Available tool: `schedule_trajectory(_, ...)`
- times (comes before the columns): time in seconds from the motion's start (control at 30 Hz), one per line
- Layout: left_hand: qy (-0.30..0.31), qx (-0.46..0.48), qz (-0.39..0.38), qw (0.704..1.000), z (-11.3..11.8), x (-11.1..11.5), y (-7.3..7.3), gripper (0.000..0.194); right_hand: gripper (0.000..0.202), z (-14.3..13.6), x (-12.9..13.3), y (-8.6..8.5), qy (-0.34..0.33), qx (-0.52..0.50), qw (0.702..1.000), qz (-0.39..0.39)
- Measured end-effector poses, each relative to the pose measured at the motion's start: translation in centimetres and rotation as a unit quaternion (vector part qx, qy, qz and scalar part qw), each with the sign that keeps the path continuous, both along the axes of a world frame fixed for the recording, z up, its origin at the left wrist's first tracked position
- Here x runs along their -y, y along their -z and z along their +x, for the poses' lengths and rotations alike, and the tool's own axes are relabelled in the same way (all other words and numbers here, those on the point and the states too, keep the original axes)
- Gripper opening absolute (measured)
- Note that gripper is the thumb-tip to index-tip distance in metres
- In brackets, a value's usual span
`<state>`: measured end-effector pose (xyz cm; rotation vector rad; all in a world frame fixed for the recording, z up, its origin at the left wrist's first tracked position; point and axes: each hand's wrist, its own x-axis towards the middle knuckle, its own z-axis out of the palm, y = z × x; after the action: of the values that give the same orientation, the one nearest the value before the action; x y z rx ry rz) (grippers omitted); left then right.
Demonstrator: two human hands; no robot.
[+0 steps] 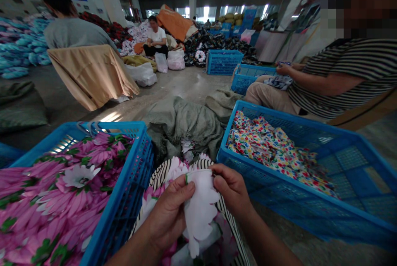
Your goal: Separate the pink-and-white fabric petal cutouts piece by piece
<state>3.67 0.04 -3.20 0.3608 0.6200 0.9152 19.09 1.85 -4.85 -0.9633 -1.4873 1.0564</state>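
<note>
Between my hands hangs a white fabric petal piece (201, 208) with scalloped edges and a bit of green at its upper left. My left hand (173, 208) pinches its left top edge between thumb and fingers. At the upper right corner, the fingertips of my right hand (231, 185) are pressed together on the same piece. Below, black-and-white striped cloth (231, 222) lies over my lap with more pink and white petal pieces on it. To the left, a blue crate (141, 142) is heaped with pink fabric flowers (74, 200) with green parts.
A blue crate (266, 175) of colourful printed fabric pieces (273, 146) stands at right. Grey-green sacks (186, 121) lie ahead. A person in a striped shirt (338, 75) sits at right, another (77, 30) at left, one (156, 36) farther back near heaped goods.
</note>
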Motion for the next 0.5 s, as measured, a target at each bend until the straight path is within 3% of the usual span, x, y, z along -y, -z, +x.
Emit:
schedule_trajectory(0.3,0.006,0.001,-0.015,1.0,-0.11,0.25,-0.01,0.018,0.022,0.08,0.01,-0.2,0.03,0.008,0.999,-0.009)
schedule_trajectory(0.4,0.0,-0.001,-0.005,1.0,-0.45,0.31,0.02,0.018,0.027,0.1,-0.27,0.14,0.039,-0.136,0.986,-0.09)
schedule_trajectory(0.5,-0.014,-0.005,0.004,1.0,-0.65,0.1,0.01,0.018,0.037,-0.28,-0.27,0.75,-0.011,-0.314,0.927,-0.207)
